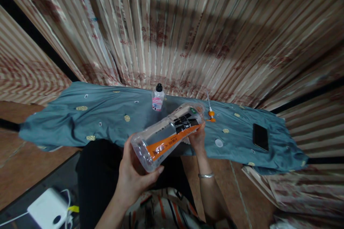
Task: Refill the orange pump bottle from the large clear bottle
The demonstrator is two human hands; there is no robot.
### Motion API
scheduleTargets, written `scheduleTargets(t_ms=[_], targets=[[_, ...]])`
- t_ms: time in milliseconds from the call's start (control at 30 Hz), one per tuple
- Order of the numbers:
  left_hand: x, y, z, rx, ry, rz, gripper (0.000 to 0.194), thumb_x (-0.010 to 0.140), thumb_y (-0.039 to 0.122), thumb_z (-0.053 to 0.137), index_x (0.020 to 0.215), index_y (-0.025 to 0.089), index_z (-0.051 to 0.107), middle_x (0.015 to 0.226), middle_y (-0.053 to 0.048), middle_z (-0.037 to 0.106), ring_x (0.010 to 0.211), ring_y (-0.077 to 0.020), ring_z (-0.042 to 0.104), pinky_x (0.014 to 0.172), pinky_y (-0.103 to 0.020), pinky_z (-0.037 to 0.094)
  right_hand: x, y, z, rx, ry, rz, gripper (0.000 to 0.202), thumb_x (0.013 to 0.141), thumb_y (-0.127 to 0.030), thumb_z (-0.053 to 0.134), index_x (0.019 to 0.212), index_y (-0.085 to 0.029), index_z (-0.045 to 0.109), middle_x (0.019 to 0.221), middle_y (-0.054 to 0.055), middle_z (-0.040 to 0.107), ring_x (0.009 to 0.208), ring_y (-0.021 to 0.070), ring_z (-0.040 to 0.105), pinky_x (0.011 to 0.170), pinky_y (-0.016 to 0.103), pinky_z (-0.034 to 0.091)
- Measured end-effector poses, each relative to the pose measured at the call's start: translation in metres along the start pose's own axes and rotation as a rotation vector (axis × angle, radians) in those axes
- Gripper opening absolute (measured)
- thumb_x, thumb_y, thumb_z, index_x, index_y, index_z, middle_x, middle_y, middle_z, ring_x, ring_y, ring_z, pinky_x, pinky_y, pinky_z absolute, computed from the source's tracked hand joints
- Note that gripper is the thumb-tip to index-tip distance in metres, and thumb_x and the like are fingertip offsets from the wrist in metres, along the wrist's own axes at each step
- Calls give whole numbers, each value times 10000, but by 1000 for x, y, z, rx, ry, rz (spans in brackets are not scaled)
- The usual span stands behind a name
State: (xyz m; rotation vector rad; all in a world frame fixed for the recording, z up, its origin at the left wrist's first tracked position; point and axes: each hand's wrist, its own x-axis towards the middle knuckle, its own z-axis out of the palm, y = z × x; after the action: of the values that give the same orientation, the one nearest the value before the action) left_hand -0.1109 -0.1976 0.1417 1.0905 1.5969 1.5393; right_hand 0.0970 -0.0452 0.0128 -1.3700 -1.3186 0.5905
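A large clear plastic bottle [166,136] with an orange and black label is held tilted above the cloth-covered surface, its base toward the lower left. My left hand [134,175] grips the base end, thumb below and fingers behind it. My right hand [198,137] is wrapped round the other end from below, fingers partly hidden by the bottle. An orange pump head [211,114] with a thin clear tube lies just right of the bottle. Behind stands a small clear bottle [158,98] with a black cap and pink label, upright and untouched.
The teal patterned cloth [113,100] covers a long narrow surface. A black phone [260,136] and a white round disc [219,143] lie on its right part. Pleated curtains [174,25] rise behind. At lower left, a white device [48,208] with cables sits on a dark surface.
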Motion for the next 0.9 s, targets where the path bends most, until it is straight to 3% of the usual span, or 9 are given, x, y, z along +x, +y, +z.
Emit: scheduleTargets(t_ms=[433, 600, 900], targets=[[-1, -1, 1, 13, 32, -9, 794, 522, 342, 861, 1216, 182, 510, 1082, -88, 734, 1026, -307, 761, 894, -402, 634, 1, 1, 0, 13, -26, -3, 498, 683, -387, 772, 1069, -225, 503, 945, 84, 740, 1048, 307, 724, 867, 433, 597], [0, -1, 0, 28, 13, -10, 782, 533, 349, 860, 1218, 196, 515, 1094, -80, 730, 1052, -311, 750, 925, -417, 622, 0, 4, 0, -6, -17, 18, 522, 663, -407, 785, 1060, -241, 489, 939, 69, 743, 908, 280, 735, 767, 403, 599], [-1, -28, -13, 80, -104, 39, 878, 628, 318, 908, 1362, 179, 446, 1266, -120, 691, 1209, -317, 707, 1031, -417, 588, 0, 4, 1, 14, -20, -10, 490, 688, -398, 771, 1067, -239, 505, 939, 53, 765, 841, 239, 743, 704, 347, 591]])
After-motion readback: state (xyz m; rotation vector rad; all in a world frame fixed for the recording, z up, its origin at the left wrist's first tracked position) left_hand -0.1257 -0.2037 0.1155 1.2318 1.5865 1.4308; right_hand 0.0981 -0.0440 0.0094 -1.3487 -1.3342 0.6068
